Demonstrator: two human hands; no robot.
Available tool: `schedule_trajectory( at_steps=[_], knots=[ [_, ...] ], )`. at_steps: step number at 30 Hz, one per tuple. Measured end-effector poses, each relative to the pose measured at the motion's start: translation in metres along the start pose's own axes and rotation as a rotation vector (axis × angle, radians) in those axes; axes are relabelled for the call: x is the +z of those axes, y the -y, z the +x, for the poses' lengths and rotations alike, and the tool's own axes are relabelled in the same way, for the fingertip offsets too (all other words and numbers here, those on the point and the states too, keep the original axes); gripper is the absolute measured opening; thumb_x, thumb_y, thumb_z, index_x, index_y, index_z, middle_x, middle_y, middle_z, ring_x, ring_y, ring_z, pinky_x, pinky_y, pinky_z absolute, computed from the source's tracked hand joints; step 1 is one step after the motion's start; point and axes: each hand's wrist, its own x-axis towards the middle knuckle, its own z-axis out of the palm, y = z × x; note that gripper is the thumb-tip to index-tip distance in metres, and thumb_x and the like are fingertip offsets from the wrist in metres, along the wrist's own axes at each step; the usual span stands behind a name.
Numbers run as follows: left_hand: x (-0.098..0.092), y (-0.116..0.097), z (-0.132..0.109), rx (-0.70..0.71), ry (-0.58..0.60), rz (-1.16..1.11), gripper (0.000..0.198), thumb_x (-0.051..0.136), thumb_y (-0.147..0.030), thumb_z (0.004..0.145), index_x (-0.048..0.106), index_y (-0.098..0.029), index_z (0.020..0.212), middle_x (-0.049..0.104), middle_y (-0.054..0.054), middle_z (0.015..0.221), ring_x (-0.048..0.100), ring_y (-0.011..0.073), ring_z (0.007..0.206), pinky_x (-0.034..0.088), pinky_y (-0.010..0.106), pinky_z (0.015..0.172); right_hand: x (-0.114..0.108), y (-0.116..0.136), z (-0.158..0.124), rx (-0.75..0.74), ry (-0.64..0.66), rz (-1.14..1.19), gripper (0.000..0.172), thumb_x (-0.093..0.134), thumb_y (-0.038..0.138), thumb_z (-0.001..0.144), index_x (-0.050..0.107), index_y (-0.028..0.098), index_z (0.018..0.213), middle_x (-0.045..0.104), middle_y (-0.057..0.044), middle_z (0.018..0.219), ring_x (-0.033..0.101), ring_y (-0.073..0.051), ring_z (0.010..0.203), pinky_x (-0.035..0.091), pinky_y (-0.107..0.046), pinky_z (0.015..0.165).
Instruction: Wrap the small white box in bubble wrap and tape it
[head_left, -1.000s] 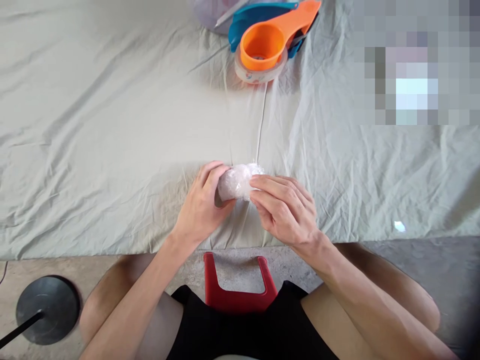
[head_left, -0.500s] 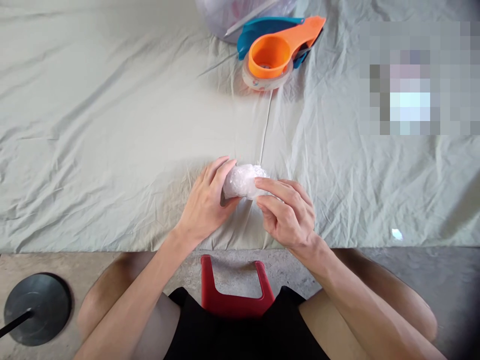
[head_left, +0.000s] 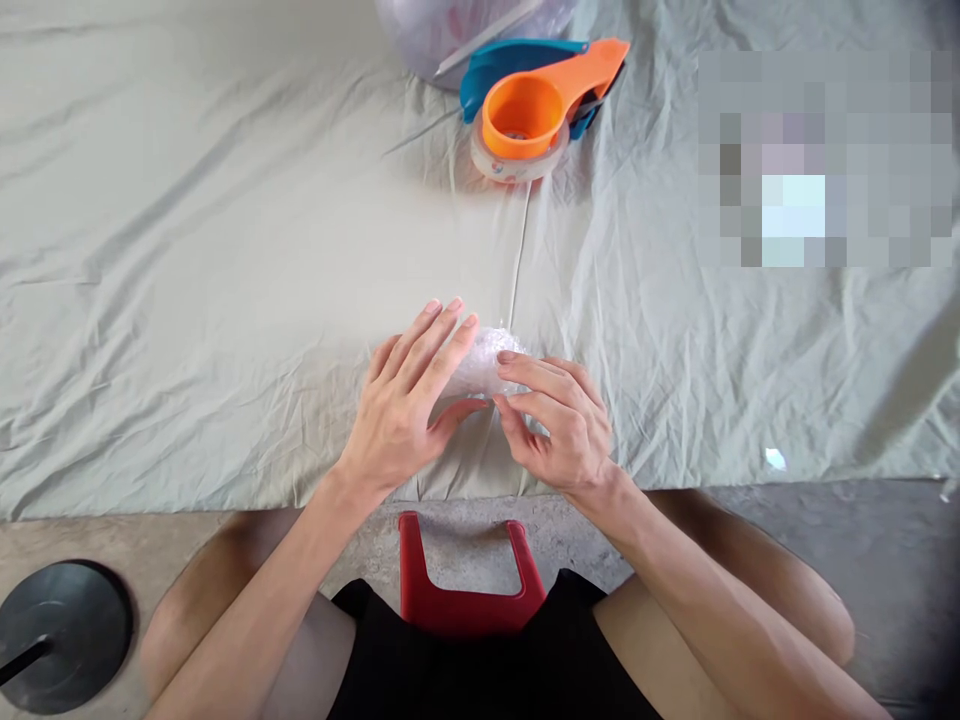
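Note:
Between my hands, close to the table's front edge, is a small roundish bundle of clear bubble wrap [head_left: 487, 358]; what lies inside cannot be made out. My left hand [head_left: 405, 390] has its fingers stretched out across the bundle's left side, the thumb apart along the near side. At the right end, my right hand [head_left: 559, 415] pinches the wrap, its index finger on top and its thumb at the near edge.
An orange and blue tape dispenser [head_left: 525, 115] with a roll of clear tape [head_left: 510, 168] lies farther back on the cloth-covered table [head_left: 225, 250]. Behind it is a clear plastic bag [head_left: 420, 35]. A red stool [head_left: 472, 605] and a black round base [head_left: 67, 635] are below.
My left hand has loosened its curl around the bundle; its fingers have straightened and slid over the top. My right hand keeps its pinch at the right end. The view has shifted slightly.

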Motion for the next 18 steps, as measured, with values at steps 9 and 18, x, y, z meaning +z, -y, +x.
schedule_trajectory(
  at_steps=[9,18],
  knots=[
    [-0.005,-0.007,0.015,-0.267,-0.16,-0.241,0.015,0.07,-0.027,0.115,0.076,-0.026,0.129,0.084,0.002,0.115,0.08,0.0189,0.105,0.066,0.035,0.097,0.001,0.004,0.005,-0.04,-0.013,-0.114,0.023,0.07,0.003,0.107,0.063,0.024,0.106,0.089,-0.003,0.107,0.088,-0.02,0.112,0.066,-0.035,0.09],
    [0.001,-0.015,0.03,-0.665,-0.178,-0.593,0.005,0.076,-0.022,0.103,0.079,-0.025,0.103,0.082,0.001,0.098,0.075,0.0157,0.089,0.066,0.028,0.08,-0.002,0.001,0.002,-0.123,-0.059,-0.133,0.026,0.072,0.004,0.105,0.063,0.027,0.098,0.088,0.0,0.108,0.085,-0.017,0.104,0.062,-0.034,0.08]
  ],
)
